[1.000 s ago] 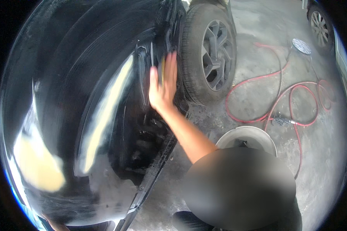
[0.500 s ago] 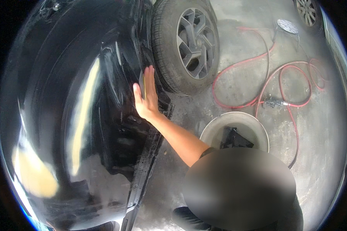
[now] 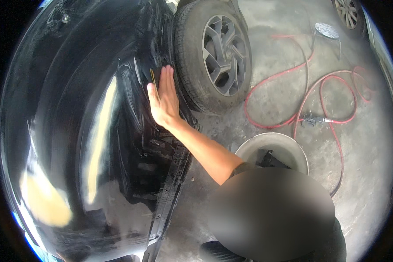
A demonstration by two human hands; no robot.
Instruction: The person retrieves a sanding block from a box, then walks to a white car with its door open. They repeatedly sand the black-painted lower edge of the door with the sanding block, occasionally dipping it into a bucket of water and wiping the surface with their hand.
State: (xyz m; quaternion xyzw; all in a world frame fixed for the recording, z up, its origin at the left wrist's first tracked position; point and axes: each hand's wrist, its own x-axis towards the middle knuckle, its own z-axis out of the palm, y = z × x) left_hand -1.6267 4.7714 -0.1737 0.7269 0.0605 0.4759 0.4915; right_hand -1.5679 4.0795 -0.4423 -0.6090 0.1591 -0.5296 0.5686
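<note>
My right hand (image 3: 164,98) lies against a wet, glossy black car panel (image 3: 65,126), its back toward me and its fingers stretched up the surface. Between thumb and fingers shows the edge of a thin flat piece (image 3: 153,75), dark with a yellowish rim. Most of that piece is hidden under the palm, so its kind is unclear. Just right of the fingertips is the car's wheel (image 3: 226,56), with a dark tyre and grey spokes. Whitish wet streaks run down the panel beside the hand. My left hand does not appear.
A round, pale-rimmed basin (image 3: 308,159) with a black object (image 3: 270,160) in it stands on the grey floor (image 3: 358,166). A red hose (image 3: 273,77) loops behind it. A blurred patch covers the lower middle. Another wheel (image 3: 346,14) shows far right.
The right hand has slid slightly farther up the panel. More of the thin piece's yellowish edge sticks out past the thumb. The whole view has shifted slightly.
</note>
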